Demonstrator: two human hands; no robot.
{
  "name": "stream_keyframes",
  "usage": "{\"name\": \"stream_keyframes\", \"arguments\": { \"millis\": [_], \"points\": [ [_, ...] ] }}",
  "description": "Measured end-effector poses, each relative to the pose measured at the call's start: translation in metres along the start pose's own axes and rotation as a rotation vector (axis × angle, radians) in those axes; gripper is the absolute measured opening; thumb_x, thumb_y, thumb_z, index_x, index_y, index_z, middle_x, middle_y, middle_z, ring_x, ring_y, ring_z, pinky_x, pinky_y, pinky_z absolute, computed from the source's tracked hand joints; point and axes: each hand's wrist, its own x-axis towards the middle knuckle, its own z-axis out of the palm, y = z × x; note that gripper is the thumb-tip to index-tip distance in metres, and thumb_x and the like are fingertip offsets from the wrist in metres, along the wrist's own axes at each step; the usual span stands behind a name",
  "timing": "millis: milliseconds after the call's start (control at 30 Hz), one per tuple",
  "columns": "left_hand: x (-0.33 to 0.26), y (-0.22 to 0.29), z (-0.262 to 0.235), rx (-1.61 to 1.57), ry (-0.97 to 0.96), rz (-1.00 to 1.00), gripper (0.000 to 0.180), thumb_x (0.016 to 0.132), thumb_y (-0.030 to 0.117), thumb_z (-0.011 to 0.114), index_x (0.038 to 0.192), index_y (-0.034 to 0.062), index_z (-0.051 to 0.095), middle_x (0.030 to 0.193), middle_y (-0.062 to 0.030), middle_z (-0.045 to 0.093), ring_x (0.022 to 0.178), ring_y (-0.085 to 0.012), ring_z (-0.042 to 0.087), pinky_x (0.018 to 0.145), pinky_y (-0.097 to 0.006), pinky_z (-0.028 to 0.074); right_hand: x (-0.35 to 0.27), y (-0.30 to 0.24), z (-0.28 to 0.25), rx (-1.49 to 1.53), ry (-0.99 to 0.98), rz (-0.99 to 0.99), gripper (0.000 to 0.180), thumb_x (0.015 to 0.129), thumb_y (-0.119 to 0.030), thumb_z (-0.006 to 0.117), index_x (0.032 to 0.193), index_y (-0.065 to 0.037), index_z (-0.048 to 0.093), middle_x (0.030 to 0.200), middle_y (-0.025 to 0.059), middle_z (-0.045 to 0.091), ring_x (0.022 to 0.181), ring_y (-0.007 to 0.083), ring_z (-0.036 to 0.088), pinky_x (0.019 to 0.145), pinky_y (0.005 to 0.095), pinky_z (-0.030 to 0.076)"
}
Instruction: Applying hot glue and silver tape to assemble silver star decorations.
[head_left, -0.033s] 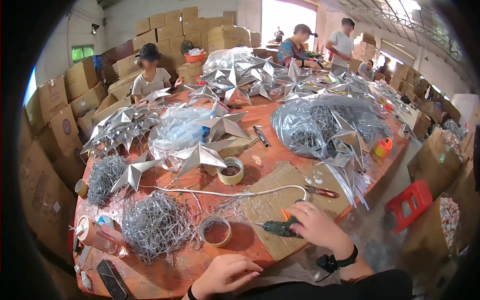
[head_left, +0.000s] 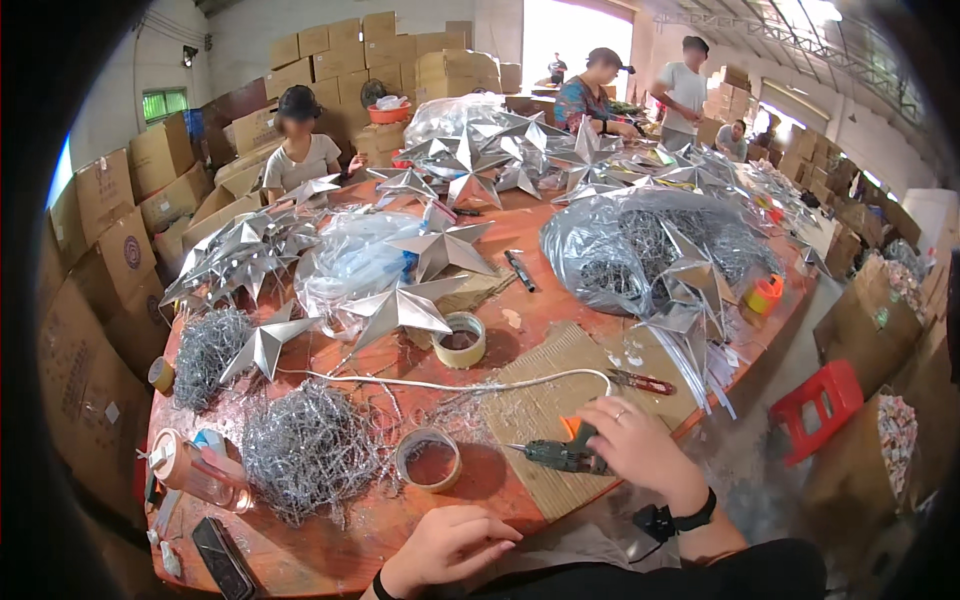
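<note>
A dark green hot glue gun [head_left: 560,456] with an orange trigger lies on a corrugated cardboard sheet [head_left: 530,400], its nozzle pointing left. My right hand [head_left: 635,445] is closed over its handle, which is mostly hidden. A white cord [head_left: 450,384] runs from the handle side across the table to the left. My left hand [head_left: 455,545] rests at the table's near edge, fingers loosely bent and holding nothing. Just beyond it stands a roll of tape [head_left: 429,484]. A tangled heap of silver tinsel [head_left: 305,455] lies left of that roll.
Silver stars [head_left: 398,308] and plastic bags cover the far table. Red-handled snips [head_left: 642,382] lie on the cardboard. A pink bottle [head_left: 200,480] and a phone [head_left: 222,558] are at the near left. Other people stand across the table; a red stool [head_left: 818,410] is right.
</note>
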Motion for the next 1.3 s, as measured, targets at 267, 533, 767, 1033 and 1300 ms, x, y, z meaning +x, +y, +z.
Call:
{"name": "stream_keyframes", "arguments": {
  "millis": [267, 533, 767, 1033, 1300],
  "points": [
    [-0.008, 0.008, -0.002, -0.007, 0.159, 0.046, 0.011, 0.082, 0.007, 0.070, 0.093, 0.0072, 0.069, 0.076, -0.0079, 0.065, 0.066, -0.0241, 0.062, 0.058, -0.032, 0.046, 0.001, 0.011, 0.001, -0.053, -0.129, -0.012, 0.056, 0.082, 0.003, 0.051, 0.134, -0.019, 0.053, 0.137, 0.0158, 0.047, 0.128, 0.0351, 0.043, 0.108, 0.0459, 0.034],
    [-0.028, 0.022, -0.010, 0.003, 0.317, -0.004, 0.013, 0.074, 0.005, 0.071, 0.087, 0.0062, 0.069, 0.073, -0.0084, 0.066, 0.064, -0.0244, 0.062, 0.057, -0.033, 0.045, 0.008, 0.028, 0.013, -0.076, -0.187, -0.205, 0.055, 0.079, 0.001, 0.054, 0.129, -0.023, 0.056, 0.140, 0.0151, 0.042, 0.132, 0.0351, 0.038, 0.112, 0.0502, 0.025],
    [-0.071, 0.028, -0.016, 0.043, 0.759, -0.089, 0.007, 0.076, 0.005, 0.064, 0.083, 0.0029, 0.065, 0.070, -0.0051, 0.065, 0.053, -0.0144, 0.048, 0.054, -0.028, 0.037, 0.029, 0.027, -0.018, 0.279, -0.211, -0.274, 0.034, 0.086, -0.010, 0.060, 0.119, -0.015, 0.060, 0.140, 0.0142, 0.043, 0.127, 0.0336, 0.042, 0.111, 0.0443, 0.030],
    [-0.077, -0.011, -0.027, 0.237, 1.148, -0.049, 0.008, 0.092, 0.000, 0.050, 0.096, -0.0013, 0.057, 0.090, -0.0067, 0.050, 0.081, -0.0131, 0.045, 0.072, -0.024, 0.036, 0.025, 0.010, -0.026, 0.836, 0.166, 0.046, 0.052, 0.076, -0.033, 0.082, 0.111, -0.001, 0.061, 0.098, 0.0041, 0.064, 0.084, 0.0144, 0.058, 0.078, 0.0289, 0.046],
    [-0.070, -0.015, -0.033, 0.362, 0.892, -0.344, 0.015, 0.086, 0.008, 0.063, 0.100, 0.0031, 0.063, 0.109, -0.0106, 0.057, 0.103, -0.0231, 0.054, 0.090, -0.035, 0.042, 0.065, -0.050, -0.036, 0.587, 0.058, 0.019, 0.061, 0.070, -0.044, 0.084, 0.107, -0.001, 0.064, 0.088, 0.0035, 0.064, 0.079, 0.0131, 0.058, 0.073, 0.0274, 0.046]
  ]
}}
